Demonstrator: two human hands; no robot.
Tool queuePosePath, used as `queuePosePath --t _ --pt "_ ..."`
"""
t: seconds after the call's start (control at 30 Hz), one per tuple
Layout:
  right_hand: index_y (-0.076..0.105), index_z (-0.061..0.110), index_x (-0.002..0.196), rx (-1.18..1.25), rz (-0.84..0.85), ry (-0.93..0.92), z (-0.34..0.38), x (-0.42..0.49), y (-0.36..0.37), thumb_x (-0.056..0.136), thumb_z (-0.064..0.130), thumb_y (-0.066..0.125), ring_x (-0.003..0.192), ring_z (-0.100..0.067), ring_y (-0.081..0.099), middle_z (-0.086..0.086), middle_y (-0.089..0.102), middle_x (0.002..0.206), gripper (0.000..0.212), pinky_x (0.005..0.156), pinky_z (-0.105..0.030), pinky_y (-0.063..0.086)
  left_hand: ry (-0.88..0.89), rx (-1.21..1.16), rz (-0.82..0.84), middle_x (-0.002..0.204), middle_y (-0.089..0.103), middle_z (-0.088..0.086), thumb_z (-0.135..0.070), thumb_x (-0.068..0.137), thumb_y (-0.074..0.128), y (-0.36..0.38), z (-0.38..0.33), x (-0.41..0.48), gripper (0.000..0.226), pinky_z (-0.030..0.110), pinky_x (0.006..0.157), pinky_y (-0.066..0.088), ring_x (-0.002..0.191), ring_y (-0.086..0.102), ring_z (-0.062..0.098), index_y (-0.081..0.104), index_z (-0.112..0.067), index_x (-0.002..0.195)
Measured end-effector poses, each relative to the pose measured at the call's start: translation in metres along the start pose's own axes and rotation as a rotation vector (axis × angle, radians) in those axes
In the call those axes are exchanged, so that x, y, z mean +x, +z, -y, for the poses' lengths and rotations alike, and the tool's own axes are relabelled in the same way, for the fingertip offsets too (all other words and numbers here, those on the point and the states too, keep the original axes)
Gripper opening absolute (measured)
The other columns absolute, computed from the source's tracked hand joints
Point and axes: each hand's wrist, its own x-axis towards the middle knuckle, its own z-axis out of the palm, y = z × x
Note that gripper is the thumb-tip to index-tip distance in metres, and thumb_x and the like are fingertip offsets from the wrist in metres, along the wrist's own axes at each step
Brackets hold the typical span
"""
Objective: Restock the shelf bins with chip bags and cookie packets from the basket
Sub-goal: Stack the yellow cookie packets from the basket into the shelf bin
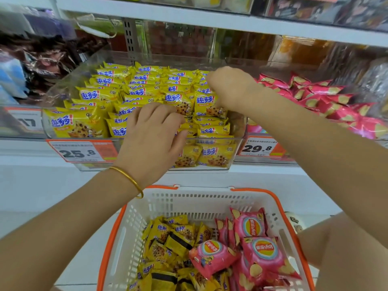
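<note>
A clear shelf bin is packed with rows of yellow cookie packets. My left hand, with a gold bangle on the wrist, reaches over the bin's front edge, and its curled fingers and thumb pinch packets in the front row. My right hand is deeper in on the right side, with its fingers curled down round a yellow cookie packet standing there. Below, the white basket with an orange rim holds yellow cookie packets on the left and pink chip bags on the right.
To the right of the cookie bin, pink chip bags lie in a neighbouring bin. Orange price labels reading 25.8 and 29.8 hang on the shelf edge. Dark snack bags fill the bin on the left. Another shelf board runs overhead.
</note>
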Motion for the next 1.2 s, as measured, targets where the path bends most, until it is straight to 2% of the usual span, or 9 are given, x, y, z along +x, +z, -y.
queuePosePath --t 0.23,0.33,0.43,0.57,0.73,0.87,0.93,1.03,1.2 --pt "0.059 0.012 0.096 0.499 -0.327 -0.072 0.025 -0.097 -0.012 0.079 0.006 0.060 0.084 -0.024 0.058 -0.007 0.061 0.093 0.018 0.078 -0.039 0.046 0.255 -0.059 -0.037 0.104 0.066 0.003 -0.020 0.090 0.050 -0.026 -0.008 -0.041 0.020 0.042 0.076 0.036 0.096 0.050 0.029 0.067 -0.010 0.096" --pt "0.062 0.012 0.097 0.814 0.030 -0.150 0.071 -0.145 0.032 0.083 0.005 0.062 0.080 -0.016 0.058 -0.002 0.065 0.088 0.015 0.073 -0.028 0.044 0.275 -0.002 0.217 0.101 0.065 0.001 -0.023 0.087 0.046 -0.010 0.002 -0.078 0.024 0.040 0.075 0.036 0.094 0.052 0.029 0.066 -0.013 0.095" --pt "0.059 0.009 0.106 0.719 0.577 -0.256 0.125 -0.158 0.126 0.090 0.012 0.058 0.091 -0.020 0.057 -0.006 0.062 0.100 0.016 0.072 -0.029 0.042 0.217 0.033 0.499 0.094 0.067 -0.001 -0.030 0.081 0.038 0.008 0.016 -0.113 0.034 0.037 0.071 0.040 0.090 0.054 0.026 0.068 -0.017 0.090" --pt "0.047 0.002 0.119 0.741 0.885 -0.239 0.189 -0.177 0.226 0.095 0.026 0.054 0.083 -0.023 0.052 -0.010 0.052 0.094 0.034 0.058 -0.030 0.036 0.160 0.071 0.707 0.082 0.068 0.000 -0.033 0.078 0.033 0.018 0.026 -0.134 0.040 0.042 0.063 0.050 0.083 0.061 0.029 0.070 -0.018 0.081" --pt "0.029 0.003 0.139 0.563 0.967 -0.278 0.238 -0.221 0.270 0.085 0.045 0.065 0.123 -0.037 0.043 -0.021 0.040 0.136 0.077 0.096 -0.045 0.044 0.153 0.085 0.774 0.079 0.067 0.001 -0.033 0.078 0.031 0.024 0.028 -0.135 0.042 0.041 0.062 0.052 0.081 0.061 0.030 0.070 -0.016 0.078" --pt "0.044 0.006 0.125 0.506 0.834 -0.291 0.235 -0.216 0.260 0.084 0.035 0.067 0.110 -0.033 0.052 -0.016 0.052 0.120 0.056 0.081 -0.041 0.046 0.114 0.083 0.836 0.103 0.064 -0.002 -0.044 0.081 0.014 0.029 0.026 -0.128 0.061 0.041 0.083 0.045 0.105 0.051 0.025 0.066 -0.020 0.101" --pt "0.053 0.010 0.103 0.516 0.844 -0.319 0.220 -0.203 0.244 0.083 0.033 0.065 0.089 -0.025 0.056 -0.007 0.056 0.097 0.033 0.067 -0.035 0.046 0.101 0.121 0.924 0.120 0.055 -0.007 -0.044 0.092 0.022 0.033 0.026 -0.126 0.046 0.035 0.096 0.036 0.119 0.040 0.018 0.056 -0.026 0.118" --pt "0.053 0.009 0.077 0.824 0.996 -0.201 0.178 -0.181 0.215 0.086 0.035 0.062 0.060 -0.015 0.047 -0.005 0.049 0.071 0.029 0.052 -0.029 0.042 0.010 0.007 1.064 0.129 0.051 -0.005 -0.037 0.096 0.043 0.034 0.020 -0.116 0.034 0.032 0.101 0.035 0.122 0.039 0.017 0.048 -0.028 0.129" --pt "0.057 0.007 0.119 1.668 1.202 0.121 0.104 -0.165 0.159 0.093 0.028 0.055 0.082 -0.022 0.062 -0.008 0.064 0.099 0.034 0.078 -0.033 0.056 -0.133 -0.304 1.294 0.131 0.048 -0.007 -0.035 0.086 0.065 0.032 0.007 -0.098 0.056 0.030 0.100 0.040 0.120 0.047 0.014 0.040 -0.025 0.135"
